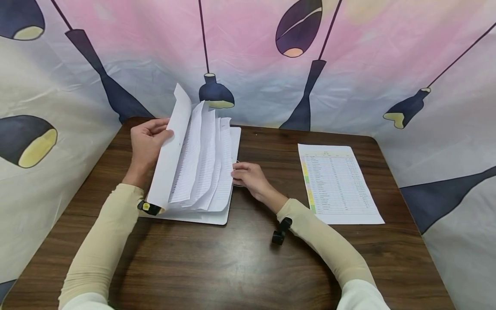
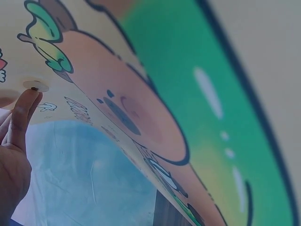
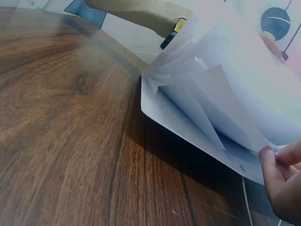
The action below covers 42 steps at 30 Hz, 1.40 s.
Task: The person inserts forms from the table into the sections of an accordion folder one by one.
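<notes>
An opened paper folder point(image 1: 235, 140) lies at the left of the table, with several printed sheets point(image 1: 204, 172) fanned out inside. My left hand point(image 1: 146, 142) holds up its white-lined cover point(image 1: 168, 159), thumb on the inner side. Cartoon art decorates the outer face of this cover point(image 2: 136, 94) in the left wrist view, where my fingertips touch a round button point(image 2: 36, 85). At the folder's right edge, my right hand point(image 1: 252, 177) pinches the edge of the sheets between thumb and fingers. The right wrist view shows the loose sheets point(image 3: 225, 103) bulging above the back panel point(image 3: 188, 136).
A separate printed table sheet point(image 1: 339, 185) with coloured row marks lies flat on the right of the brown wooden table point(image 1: 240, 258). A thin string point(image 3: 247, 202) hangs beside the folder. Patterned cloth point(image 1: 248, 56) stands behind the table.
</notes>
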{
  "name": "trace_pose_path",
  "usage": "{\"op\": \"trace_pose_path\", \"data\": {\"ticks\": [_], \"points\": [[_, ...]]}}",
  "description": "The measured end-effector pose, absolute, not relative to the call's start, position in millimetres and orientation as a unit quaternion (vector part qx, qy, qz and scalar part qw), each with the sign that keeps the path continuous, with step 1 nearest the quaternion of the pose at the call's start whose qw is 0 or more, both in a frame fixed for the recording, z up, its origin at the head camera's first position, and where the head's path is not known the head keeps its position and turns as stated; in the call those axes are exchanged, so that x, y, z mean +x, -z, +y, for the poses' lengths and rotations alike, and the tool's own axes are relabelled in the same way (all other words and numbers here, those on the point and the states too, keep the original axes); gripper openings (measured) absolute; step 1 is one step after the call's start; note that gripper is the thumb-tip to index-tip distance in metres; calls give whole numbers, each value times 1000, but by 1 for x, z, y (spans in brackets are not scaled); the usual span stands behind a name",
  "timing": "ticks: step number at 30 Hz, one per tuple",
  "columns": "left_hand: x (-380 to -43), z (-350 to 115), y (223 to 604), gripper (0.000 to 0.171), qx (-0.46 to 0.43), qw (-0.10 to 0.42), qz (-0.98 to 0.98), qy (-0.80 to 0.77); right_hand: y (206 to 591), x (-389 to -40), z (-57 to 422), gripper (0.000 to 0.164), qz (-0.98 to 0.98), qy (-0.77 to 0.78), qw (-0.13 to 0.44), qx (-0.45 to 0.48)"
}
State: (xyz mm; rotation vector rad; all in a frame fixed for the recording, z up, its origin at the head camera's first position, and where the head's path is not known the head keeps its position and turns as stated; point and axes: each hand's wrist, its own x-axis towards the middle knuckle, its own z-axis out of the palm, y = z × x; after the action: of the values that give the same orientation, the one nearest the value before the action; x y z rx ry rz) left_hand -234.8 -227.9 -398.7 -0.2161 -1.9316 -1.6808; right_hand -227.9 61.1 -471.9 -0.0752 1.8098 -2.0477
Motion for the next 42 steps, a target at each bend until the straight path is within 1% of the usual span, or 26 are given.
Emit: {"op": "trace_pose_path", "data": {"ticks": [5,10,23,37,42], "points": [[-235,-228,399,25,-84,280,-716,634,474,-230,58,31,639,738,216,-24],[-235,-227,399,25,-87,284,-716,632,478,-231,57,33,638,737,223,-34],[-235,-227,399,26,-85,286,-720,627,480,-228,50,38,626,744,226,-55],[-235,-227,399,26,-90,286,-713,633,482,-227,44,37,649,730,207,-55],[-236,-226,400,25,-89,291,-717,627,482,-228,42,36,668,716,192,-62]]}}
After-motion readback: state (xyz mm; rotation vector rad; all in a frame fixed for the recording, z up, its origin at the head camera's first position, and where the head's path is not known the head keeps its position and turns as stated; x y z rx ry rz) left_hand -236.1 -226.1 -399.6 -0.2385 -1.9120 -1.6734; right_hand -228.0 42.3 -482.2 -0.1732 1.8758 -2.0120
